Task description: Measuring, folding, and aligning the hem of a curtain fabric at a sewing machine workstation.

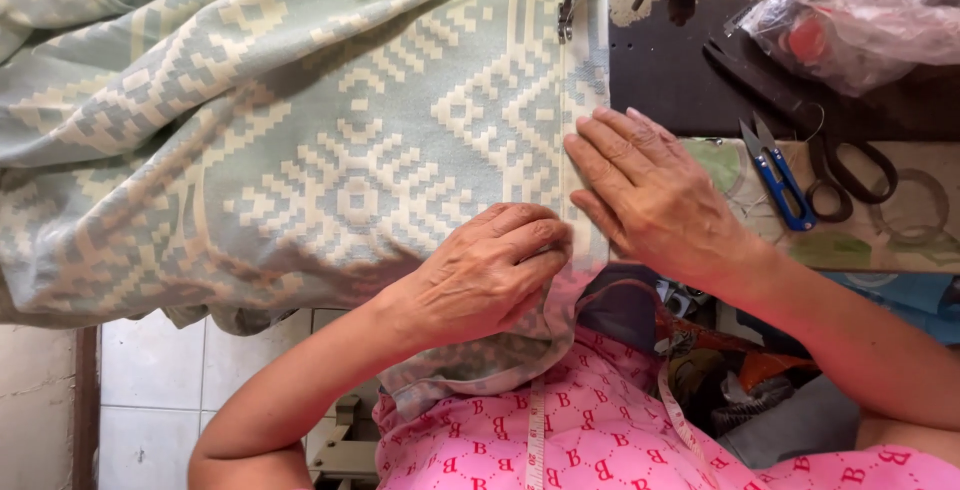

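Observation:
A large pale green cloth [300, 120] with a cream geometric pattern covers the sewing table, its folded right edge running up to the sewing machine's needle foot [566, 12]. My left hand [490, 270] pinches the cloth's hem near the table's front edge, fingers curled on the fabric. My right hand [650, 195] lies flat with fingers together, pressing the folded hem just to the right of the left hand.
Blue thread snips [780, 175] and black scissors [835, 155] lie on the table to the right. A clear plastic bag [860, 10] with red items sits at the back right. A measuring tape [536, 440] hangs over my pink patterned top. Tiled floor shows at lower left.

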